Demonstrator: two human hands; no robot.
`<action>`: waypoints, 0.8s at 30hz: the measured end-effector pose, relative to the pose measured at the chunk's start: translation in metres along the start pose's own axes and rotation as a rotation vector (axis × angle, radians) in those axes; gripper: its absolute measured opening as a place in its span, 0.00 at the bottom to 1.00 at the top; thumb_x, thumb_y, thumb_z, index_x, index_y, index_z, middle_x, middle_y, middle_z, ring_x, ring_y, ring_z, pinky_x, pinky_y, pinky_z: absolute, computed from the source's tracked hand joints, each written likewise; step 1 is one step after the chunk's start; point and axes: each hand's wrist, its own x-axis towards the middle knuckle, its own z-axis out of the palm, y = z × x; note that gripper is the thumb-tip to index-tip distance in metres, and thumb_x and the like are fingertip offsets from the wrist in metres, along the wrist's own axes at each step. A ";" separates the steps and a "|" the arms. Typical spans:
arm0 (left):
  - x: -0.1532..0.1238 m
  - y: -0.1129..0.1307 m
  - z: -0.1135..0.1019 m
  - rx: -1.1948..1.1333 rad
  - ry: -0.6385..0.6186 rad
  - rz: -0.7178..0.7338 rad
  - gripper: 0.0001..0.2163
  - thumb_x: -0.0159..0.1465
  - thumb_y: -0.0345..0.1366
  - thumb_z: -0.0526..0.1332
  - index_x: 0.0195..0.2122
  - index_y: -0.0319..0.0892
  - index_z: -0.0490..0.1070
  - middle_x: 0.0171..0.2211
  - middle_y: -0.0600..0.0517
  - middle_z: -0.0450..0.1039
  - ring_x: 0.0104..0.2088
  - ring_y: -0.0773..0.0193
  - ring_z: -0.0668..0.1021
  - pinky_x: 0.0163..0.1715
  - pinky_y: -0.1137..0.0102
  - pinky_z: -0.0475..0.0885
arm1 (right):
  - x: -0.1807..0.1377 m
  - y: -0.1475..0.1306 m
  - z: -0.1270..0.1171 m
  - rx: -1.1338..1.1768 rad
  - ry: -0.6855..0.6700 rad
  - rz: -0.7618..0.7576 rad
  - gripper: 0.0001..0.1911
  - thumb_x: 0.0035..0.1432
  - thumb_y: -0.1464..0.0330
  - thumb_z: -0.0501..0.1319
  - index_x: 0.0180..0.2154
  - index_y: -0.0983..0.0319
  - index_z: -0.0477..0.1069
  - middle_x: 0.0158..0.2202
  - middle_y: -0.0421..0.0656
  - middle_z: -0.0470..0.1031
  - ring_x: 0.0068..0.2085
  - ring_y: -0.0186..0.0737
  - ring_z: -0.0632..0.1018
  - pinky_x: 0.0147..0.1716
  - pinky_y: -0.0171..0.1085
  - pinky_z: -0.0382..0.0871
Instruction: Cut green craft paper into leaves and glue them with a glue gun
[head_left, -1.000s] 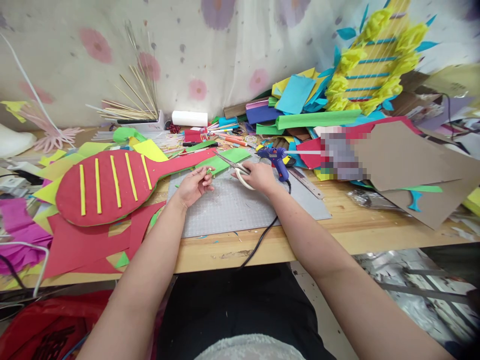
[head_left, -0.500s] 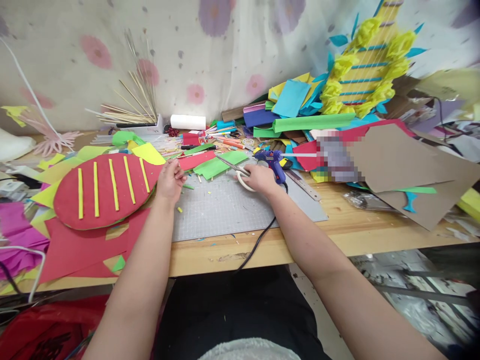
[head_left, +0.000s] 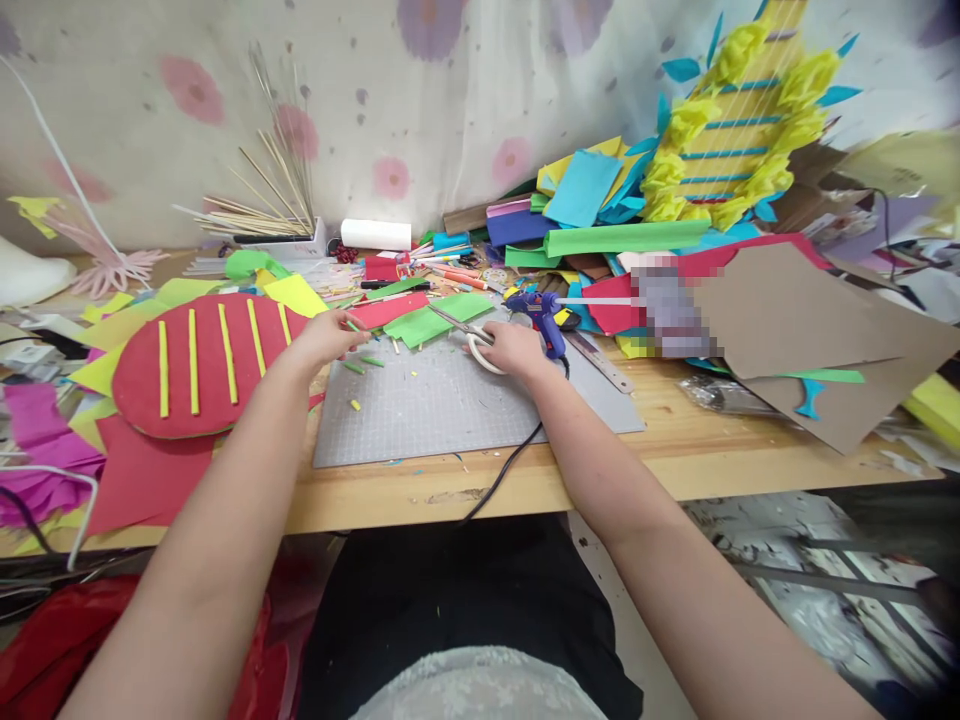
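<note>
**Scissors in one hand, green bits by the other: a look at the setup**

So the right hand (head_left: pixel 517 350) is gripping the scissors (head_left: pixel 471 333) by their pale handles, fingers closed around the loops. That hold is probably about control: the blades are sticking out past the fingers, pointing left and away from the body, over the green sheet (head_left: pixel 439 320). Can't tell whether they're touching it.

The left hand (head_left: pixel 330 338) is hovering by the left edge of the cutting mat (head_left: pixel 420 425), fingers curling. A green sliver is showing at the fingertips, but I can't tell if it's actually being pinched. Two small green pieces (head_left: pixel 352 367) are lying on the mat just below that hand, with a yellow bit (head_left: pixel 355 405) nearer the person.

The red oval piece (head_left: pixel 210 360) with its yellow strips (head_left: pixel 193 360) is sitting off to the left, partly behind the forearm, presumably to leave the mat for small stuff. The glue gun (head_left: pixel 551 328) is resting just beyond the right hand, likely parked there for easy reach.
</note>
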 end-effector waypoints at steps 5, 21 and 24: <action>0.003 -0.010 0.012 0.226 0.028 -0.062 0.14 0.38 0.23 0.69 0.21 0.41 0.65 0.13 0.58 0.62 0.14 0.69 0.65 0.15 0.76 0.53 | -0.001 0.000 0.000 0.006 0.011 -0.011 0.31 0.52 0.42 0.49 0.36 0.61 0.73 0.35 0.51 0.77 0.37 0.48 0.75 0.30 0.38 0.60; -0.005 -0.021 0.008 0.676 0.287 0.011 0.13 0.60 0.45 0.53 0.39 0.43 0.68 0.42 0.43 0.74 0.44 0.50 0.75 0.39 0.62 0.67 | -0.003 -0.004 0.002 -0.056 -0.006 -0.028 0.28 0.53 0.45 0.50 0.39 0.60 0.72 0.36 0.50 0.77 0.39 0.49 0.75 0.32 0.39 0.60; -0.003 -0.021 0.007 0.559 0.422 0.028 0.12 0.62 0.42 0.51 0.40 0.42 0.67 0.39 0.43 0.74 0.40 0.51 0.75 0.37 0.63 0.67 | -0.003 -0.003 0.001 -0.037 0.019 -0.215 0.22 0.53 0.51 0.55 0.40 0.61 0.71 0.40 0.49 0.76 0.43 0.48 0.73 0.38 0.40 0.59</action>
